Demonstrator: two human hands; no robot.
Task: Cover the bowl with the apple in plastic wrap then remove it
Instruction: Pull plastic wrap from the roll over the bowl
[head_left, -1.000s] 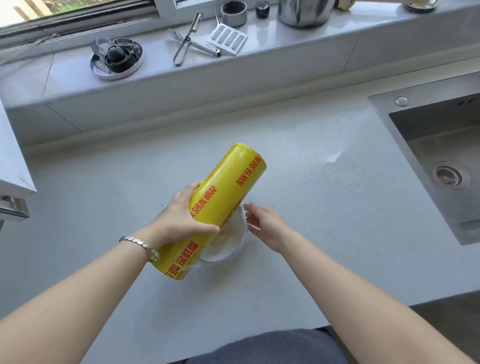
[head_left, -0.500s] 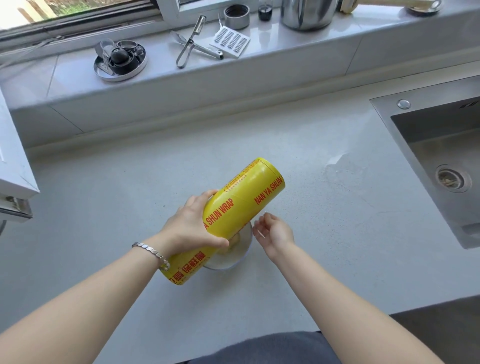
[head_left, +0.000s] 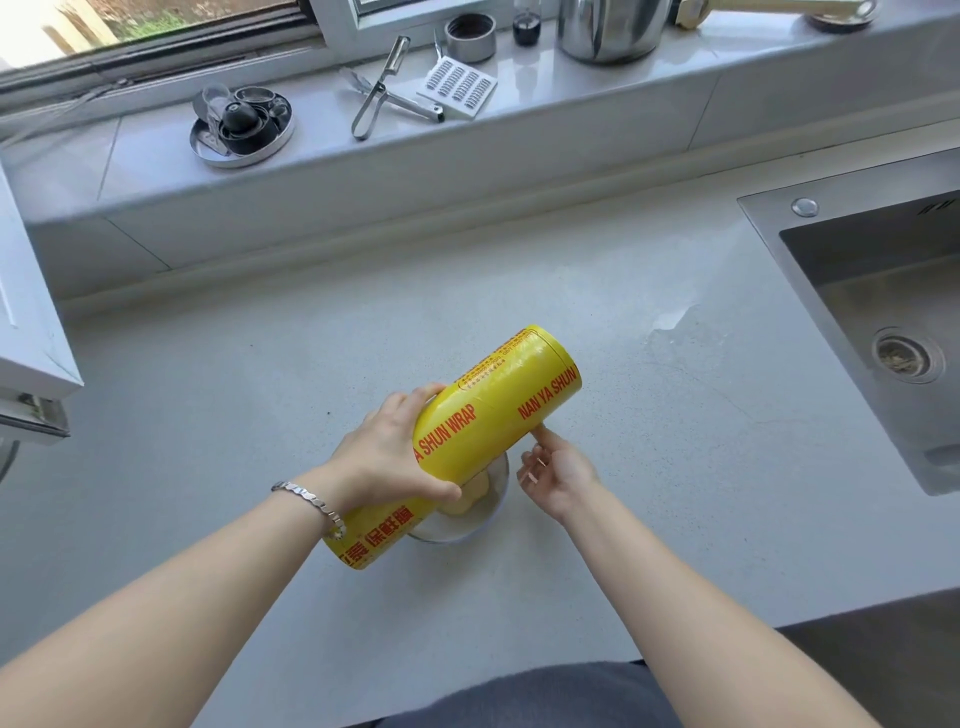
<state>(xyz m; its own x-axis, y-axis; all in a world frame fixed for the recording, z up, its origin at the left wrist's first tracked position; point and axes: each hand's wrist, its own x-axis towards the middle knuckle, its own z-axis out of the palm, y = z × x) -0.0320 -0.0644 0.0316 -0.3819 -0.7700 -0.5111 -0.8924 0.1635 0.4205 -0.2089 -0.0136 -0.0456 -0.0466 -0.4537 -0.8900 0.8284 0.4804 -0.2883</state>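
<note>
A big yellow roll of plastic wrap (head_left: 483, 431) with red lettering is held at a slant above the counter, with my left hand (head_left: 387, 460) gripping its middle from the left. Under the roll stands a clear glass bowl (head_left: 493, 501), mostly hidden, with a pale yellowish apple (head_left: 470, 499) showing inside. My right hand (head_left: 558, 475) is to the right of the bowl, fingers apart, its index fingertip touching the underside of the roll. Whether any film is pulled out I cannot tell.
A steel sink (head_left: 883, 322) is set into the counter at the right. The windowsill behind carries a round tin of small parts (head_left: 241, 127), a peeler (head_left: 382, 88), a white grater piece (head_left: 457, 88) and a metal pot (head_left: 613, 26). A white cabinet edge (head_left: 31, 332) juts in at left.
The roll has swung a little further up and right in my left hand. My right hand left the bowl's rim and rose until its fingertip met the roll.
</note>
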